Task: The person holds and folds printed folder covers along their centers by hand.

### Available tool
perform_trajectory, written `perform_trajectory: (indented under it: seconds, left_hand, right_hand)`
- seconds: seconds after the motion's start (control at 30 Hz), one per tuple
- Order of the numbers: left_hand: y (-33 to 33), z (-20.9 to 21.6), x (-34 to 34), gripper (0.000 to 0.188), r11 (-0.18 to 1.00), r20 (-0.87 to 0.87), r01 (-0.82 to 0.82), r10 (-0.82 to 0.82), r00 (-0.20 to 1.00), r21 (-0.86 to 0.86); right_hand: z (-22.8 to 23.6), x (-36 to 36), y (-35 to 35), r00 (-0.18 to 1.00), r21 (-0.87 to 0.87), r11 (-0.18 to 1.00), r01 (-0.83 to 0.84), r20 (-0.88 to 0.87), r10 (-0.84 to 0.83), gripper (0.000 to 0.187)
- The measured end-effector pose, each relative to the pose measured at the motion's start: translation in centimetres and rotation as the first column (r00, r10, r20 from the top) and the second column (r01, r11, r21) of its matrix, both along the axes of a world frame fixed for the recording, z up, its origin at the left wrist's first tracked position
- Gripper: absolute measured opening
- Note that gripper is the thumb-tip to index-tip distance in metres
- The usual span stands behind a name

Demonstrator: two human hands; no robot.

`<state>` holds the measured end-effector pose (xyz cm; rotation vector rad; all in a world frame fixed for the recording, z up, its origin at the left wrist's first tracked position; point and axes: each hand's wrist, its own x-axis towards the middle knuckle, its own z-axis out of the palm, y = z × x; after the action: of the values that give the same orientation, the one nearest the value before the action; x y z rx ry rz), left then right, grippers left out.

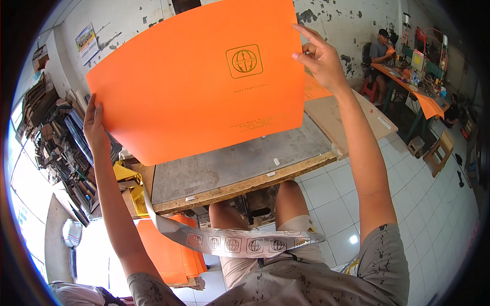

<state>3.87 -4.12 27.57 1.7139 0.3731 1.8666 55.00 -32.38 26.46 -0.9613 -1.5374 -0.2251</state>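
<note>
A large orange sheet is held up, bowed along its length, above the workbench. It bears a dark gold emblem and a few printed lines. My left hand grips its left edge, with the fingers partly behind it. The upper right edge is pinched in my right hand, thumb and fingers on the sheet. Below lies a grey metal plate on the wood-edged bench, with small white bits near its front. A silvery foil strip punched with repeated emblem outlines hangs from the bench's left corner across my lap.
A pile of orange sheets stands low at left, beside yellow foil. Another orange sheet lies on a wooden board at right. Scrap stacks line the left wall. A person sits at a table far right.
</note>
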Motion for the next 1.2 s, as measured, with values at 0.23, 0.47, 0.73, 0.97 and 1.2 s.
perform_trajectory:
  seconds: [0.23,0.47,0.73,0.97,1.2]
  left_hand:
    - [-4.1,-5.6,-0.8,0.046,0.987,-0.15,-0.16,0.156,0.976,-0.016]
    - [-7.2,-17.9,-0.2,0.04,0.904,-0.45,-0.336,0.193,0.872,-0.264]
    - [-7.7,-23.9,0.3,0.047,0.871,-0.634,-0.454,0.245,0.733,-0.188]
    - [-21.1,-24.4,5.9,0.081,0.297,-0.014,-0.895,0.95,0.311,0.334]
    - [-23.1,-26.9,4.9,0.09,0.435,0.039,-0.899,0.899,0.437,0.051]
  right_hand:
    - [-5.2,-0.3,-3.1,0.963,-0.268,0.958,-0.101,-0.267,0.027,0.062]
    - [-19.6,-0.1,-2.0,0.92,-0.505,0.863,0.008,-0.335,-0.204,0.057]
    - [-27.0,-0.3,0.0,0.91,-0.537,0.84,0.08,-0.305,-0.282,0.055]
    - [-26.7,-0.4,-0.3,0.903,-0.565,0.816,0.126,-0.275,-0.329,0.056]
    - [-26.9,-0.5,-0.6,0.89,-0.576,0.812,0.094,-0.317,-0.328,0.057]
